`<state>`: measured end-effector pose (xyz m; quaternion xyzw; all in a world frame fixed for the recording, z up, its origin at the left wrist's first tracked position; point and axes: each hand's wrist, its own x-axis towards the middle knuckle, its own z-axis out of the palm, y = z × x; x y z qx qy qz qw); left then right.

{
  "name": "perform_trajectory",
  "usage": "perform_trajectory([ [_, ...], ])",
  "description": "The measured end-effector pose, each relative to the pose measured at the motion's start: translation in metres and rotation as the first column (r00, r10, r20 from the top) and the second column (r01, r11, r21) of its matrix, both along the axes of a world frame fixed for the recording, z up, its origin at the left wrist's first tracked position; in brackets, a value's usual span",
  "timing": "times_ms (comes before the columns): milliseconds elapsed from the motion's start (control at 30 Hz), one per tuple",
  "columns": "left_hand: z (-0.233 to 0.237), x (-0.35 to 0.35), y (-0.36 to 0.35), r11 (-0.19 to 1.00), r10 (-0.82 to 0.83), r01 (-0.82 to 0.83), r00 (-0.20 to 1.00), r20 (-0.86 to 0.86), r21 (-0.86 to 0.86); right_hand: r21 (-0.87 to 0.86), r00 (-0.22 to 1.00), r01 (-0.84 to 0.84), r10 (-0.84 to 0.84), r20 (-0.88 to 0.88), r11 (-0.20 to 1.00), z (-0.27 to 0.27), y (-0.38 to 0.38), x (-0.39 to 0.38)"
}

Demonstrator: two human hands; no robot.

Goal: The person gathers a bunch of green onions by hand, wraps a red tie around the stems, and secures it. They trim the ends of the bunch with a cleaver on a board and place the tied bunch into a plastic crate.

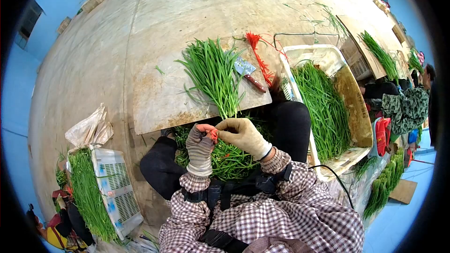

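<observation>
My left hand (pixel 200 149), in a striped glove with reddish fingertips, is closed in front of my lap. My right hand (pixel 246 137), in a cream glove, pinches with thumb and forefinger against the left fingertips. Something small and red shows there; I cannot make out what it is. Just beyond the hands, a bunch of green chives (pixel 213 72) lies on a board (pixel 157 98), its pale stem ends towards me. Beside it rests a cleaver (pixel 251 77) with a brown handle. A bundle of red ties (pixel 260 58) lies at the board's right edge.
At my right stands a white crate (pixel 368 126) full of chives. Loose greens (pixel 234 161) lie between my knees. Another white crate (pixel 115 187) with chives is at the lower left, beside a crumpled sack (pixel 91 129). Other people sit at both sides, one in camouflage cloth (pixel 408 107).
</observation>
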<state>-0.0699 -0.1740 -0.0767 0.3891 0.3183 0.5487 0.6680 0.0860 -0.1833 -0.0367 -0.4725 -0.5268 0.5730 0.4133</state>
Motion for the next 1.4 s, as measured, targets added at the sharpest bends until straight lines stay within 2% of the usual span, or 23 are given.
perform_trajectory([
  [67, -0.003, 0.002, 0.0, 0.998, 0.032, -0.027, 0.995, -0.091, 0.057, 0.0, 0.999, 0.013, -0.013, -0.053, 1.0, -0.004, 0.0, 0.0],
  [200, -0.008, 0.0, 0.0, 0.998, 0.002, 0.0, 1.0, -0.029, 0.064, 0.074, 0.999, 0.034, -0.032, -0.034, 0.997, -0.012, 0.0, -0.001],
  [233, -0.012, -0.004, 0.0, 0.994, -0.107, 0.108, 0.979, 0.176, 0.004, 0.034, 0.996, 0.063, -0.061, -0.062, 0.997, -0.011, 0.001, 0.0],
  [267, -0.015, -0.007, 0.0, 0.974, -0.196, 0.225, 0.905, 0.377, -0.032, -0.005, 0.992, 0.09, -0.09, -0.089, 0.996, -0.009, 0.002, 0.0],
  [300, -0.019, -0.009, 0.002, 0.974, -0.196, 0.224, 0.905, 0.378, -0.032, -0.005, 0.992, 0.089, -0.089, -0.088, 0.996, -0.007, 0.003, 0.001],
  [367, -0.025, -0.012, 0.004, 0.935, -0.29, 0.354, 0.799, 0.527, -0.022, 0.008, 0.98, 0.141, -0.139, -0.139, 0.99, -0.004, 0.003, 0.001],
  [533, -0.025, -0.011, 0.001, 0.926, -0.289, 0.372, 0.799, 0.528, -0.057, 0.063, 0.989, 0.057, -0.048, -0.139, 0.996, -0.008, 0.0, -0.003],
  [600, -0.023, -0.007, -0.002, 0.966, -0.176, 0.242, 0.877, 0.448, -0.094, 0.03, 0.985, 0.07, -0.064, -0.162, 0.997, -0.006, -0.002, -0.004],
  [633, -0.027, -0.009, 0.002, 0.966, -0.176, 0.241, 0.877, 0.446, -0.093, -0.004, 0.979, 0.082, -0.081, -0.185, 0.997, -0.003, -0.003, -0.005],
  [700, -0.046, -0.015, 0.019, 0.824, -0.56, 0.49, 0.627, 0.542, 0.284, -0.048, 0.968, 0.135, -0.142, -0.208, 0.99, 0.002, 0.0, -0.003],
  [733, -0.051, -0.015, 0.027, 0.756, -0.654, 0.488, 0.578, 0.488, 0.435, -0.074, 0.97, 0.096, -0.11, -0.219, 0.993, 0.002, 0.0, 0.0],
  [800, -0.05, -0.022, 0.027, 0.736, -0.677, 0.543, 0.559, 0.479, 0.405, -0.116, 0.969, -0.007, -0.022, -0.246, 0.993, 0.005, -0.001, 0.005],
  [833, -0.044, -0.022, 0.027, 0.711, -0.699, 0.594, 0.54, 0.469, 0.376, -0.116, 0.969, -0.006, -0.022, -0.246, 0.993, 0.004, -0.001, 0.005],
  [867, -0.04, -0.014, 0.008, 0.896, -0.442, 0.385, 0.815, 0.376, 0.219, -0.085, 0.976, -0.052, 0.033, -0.215, 0.995, 0.002, -0.001, 0.006],
  [933, -0.024, -0.017, 0.008, 0.892, -0.452, 0.411, 0.829, 0.33, 0.189, -0.027, 0.979, -0.117, 0.111, -0.171, 0.993, 0.001, -0.001, 0.007],
  [1000, -0.016, -0.019, 0.006, 0.912, -0.408, 0.406, 0.882, 0.236, 0.061, -0.041, 0.976, -0.14, 0.131, -0.175, 0.989, 0.004, -0.002, 0.009],
  [1133, -0.01, -0.021, 0.004, 0.921, -0.376, 0.387, 0.913, 0.16, -0.047, -0.083, 0.967, -0.201, 0.184, -0.175, 0.976, 0.007, -0.002, 0.013],
  [1267, -0.006, -0.023, 0.007, 0.877, -0.462, 0.47, 0.882, 0.094, -0.099, -0.116, 0.969, -0.208, 0.188, -0.158, 0.971, 0.0, -0.001, 0.016],
  [1367, -0.001, -0.016, 0.004, 0.912, -0.39, 0.399, 0.916, 0.096, -0.095, -0.069, 0.985, -0.14, 0.132, -0.111, 0.988, -0.007, -0.001, 0.013],
  [1400, 0.001, -0.015, 0.004, 0.923, -0.37, 0.374, 0.927, 0.059, -0.089, -0.105, 0.982, -0.114, 0.097, -0.162, 0.988, -0.007, 0.0, 0.013],
])
